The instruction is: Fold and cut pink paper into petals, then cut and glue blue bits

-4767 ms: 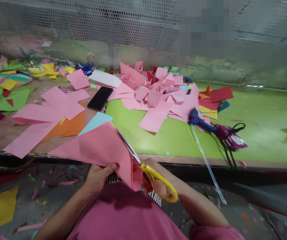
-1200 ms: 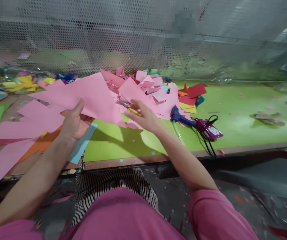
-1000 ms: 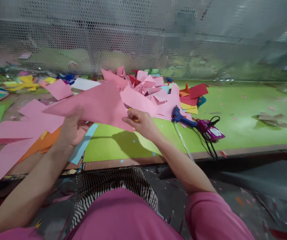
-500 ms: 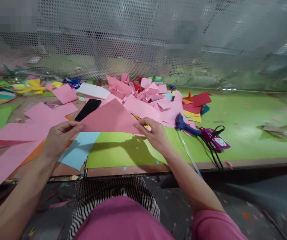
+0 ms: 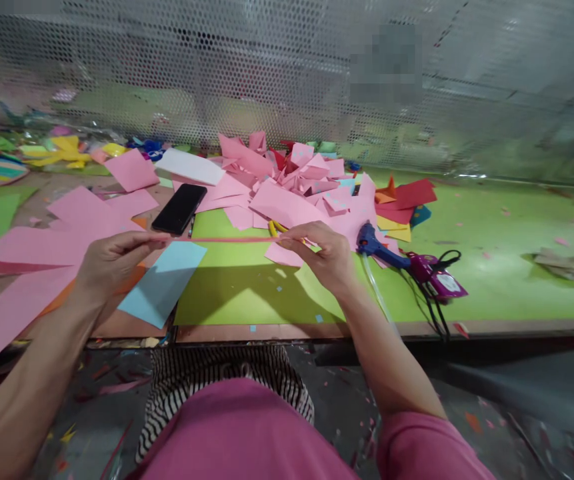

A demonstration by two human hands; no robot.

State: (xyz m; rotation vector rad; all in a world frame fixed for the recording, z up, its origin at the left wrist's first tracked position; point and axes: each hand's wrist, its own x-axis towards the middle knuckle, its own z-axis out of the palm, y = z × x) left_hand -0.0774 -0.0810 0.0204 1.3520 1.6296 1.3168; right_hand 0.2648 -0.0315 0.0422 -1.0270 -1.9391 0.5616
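Both my hands hold one pink paper sheet (image 5: 227,239) level above the green mat, so I see it edge-on as a thin line. My left hand (image 5: 114,257) pinches its left end. My right hand (image 5: 324,252) pinches its right end, fingers closed. Yellow-handled scissors (image 5: 277,229) lie just behind my right hand, mostly hidden under pink paper. A heap of pink paper pieces (image 5: 297,183) sits behind the sheet.
A black phone (image 5: 180,208) lies left of centre. A blue glue gun (image 5: 381,245) and a purple item with black cord (image 5: 439,280) lie at right. Pink, orange and light blue sheets (image 5: 164,283) cover the left. A perforated metal wall (image 5: 267,80) backs the green mat (image 5: 491,267).
The scissors have left my right hand and lie on the table. I raised the pink sheet, took it in both hands, and tilted it flat until it shows edge-on.
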